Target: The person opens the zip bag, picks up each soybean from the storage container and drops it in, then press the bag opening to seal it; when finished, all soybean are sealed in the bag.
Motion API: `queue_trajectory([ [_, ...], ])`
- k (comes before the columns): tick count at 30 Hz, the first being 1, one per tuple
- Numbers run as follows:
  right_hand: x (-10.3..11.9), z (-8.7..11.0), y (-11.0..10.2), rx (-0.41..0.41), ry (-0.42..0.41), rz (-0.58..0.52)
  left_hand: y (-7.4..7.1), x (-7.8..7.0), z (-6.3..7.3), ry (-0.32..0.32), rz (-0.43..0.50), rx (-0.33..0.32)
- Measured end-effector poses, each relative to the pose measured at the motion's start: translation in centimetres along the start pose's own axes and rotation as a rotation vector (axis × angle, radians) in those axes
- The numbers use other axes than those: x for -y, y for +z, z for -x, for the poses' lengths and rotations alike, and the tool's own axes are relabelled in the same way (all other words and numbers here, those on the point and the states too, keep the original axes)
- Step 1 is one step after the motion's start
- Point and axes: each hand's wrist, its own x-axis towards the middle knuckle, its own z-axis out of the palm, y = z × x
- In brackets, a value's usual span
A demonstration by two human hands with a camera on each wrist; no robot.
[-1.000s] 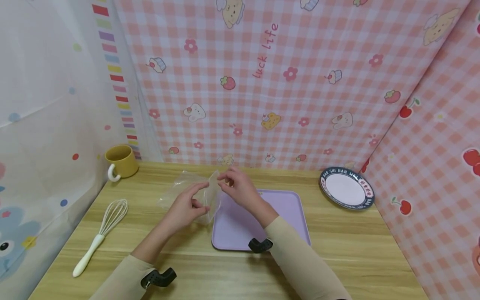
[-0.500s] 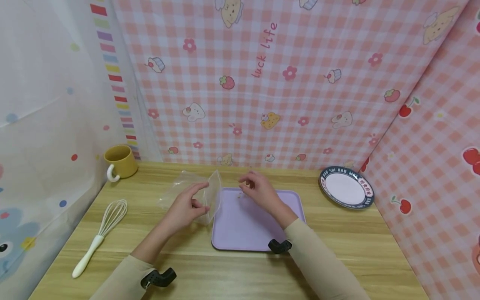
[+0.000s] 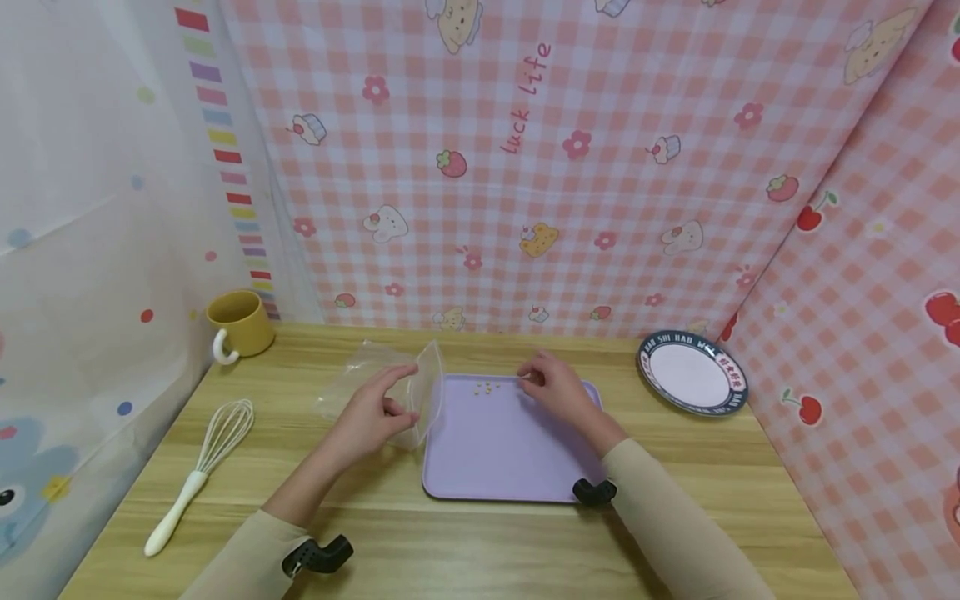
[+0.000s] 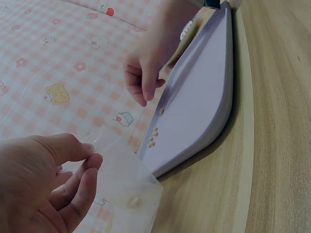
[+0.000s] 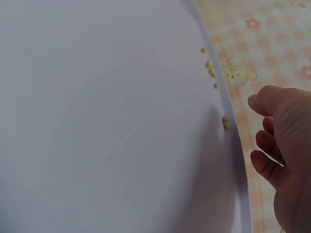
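Note:
My left hand point(image 3: 372, 412) pinches a clear plastic bag point(image 3: 430, 387) at the left side of the tray, with the bag's mouth spread toward the tray. In the left wrist view a pale bean point(image 4: 134, 202) shows through the plastic of the bag. Several small yellow soybeans point(image 5: 212, 72) lie along the back rim of the lilac tray point(image 3: 504, 454). My right hand point(image 3: 558, 389) hovers over the tray's back right part, fingers loosely bent. Two soybeans point(image 5: 226, 123) lie close to its fingertips in the right wrist view, and nothing shows between thumb and fingers there.
A yellow mug point(image 3: 242, 323) stands at the back left corner. In front of it lies a white whisk point(image 3: 198, 478). A dark-rimmed plate point(image 3: 693, 372) sits at the back right. Checked cloth point(image 3: 480, 192) hangs close behind the wooden table point(image 3: 420, 550).
My right hand has moved right, away from the bag's mouth and across the tray's back edge, uncovering the soybeans. My left hand and the bag have stayed in place.

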Motion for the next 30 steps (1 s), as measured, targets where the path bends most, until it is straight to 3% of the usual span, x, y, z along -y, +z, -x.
queue_trajectory([
  [8,-0.72,0.41,-0.34,0.050,0.039,0.042,-0.04,0.08,0.13,0.002,0.010,-0.003],
  [24,-0.97,-0.19,0.25,0.093,0.008,0.146,-0.10,-0.20,0.22,-0.006,0.015,-0.003],
  [30,-0.92,-0.22,0.42,0.103,0.030,0.166,-0.14,-0.22,0.26,-0.006,0.013,-0.001],
])
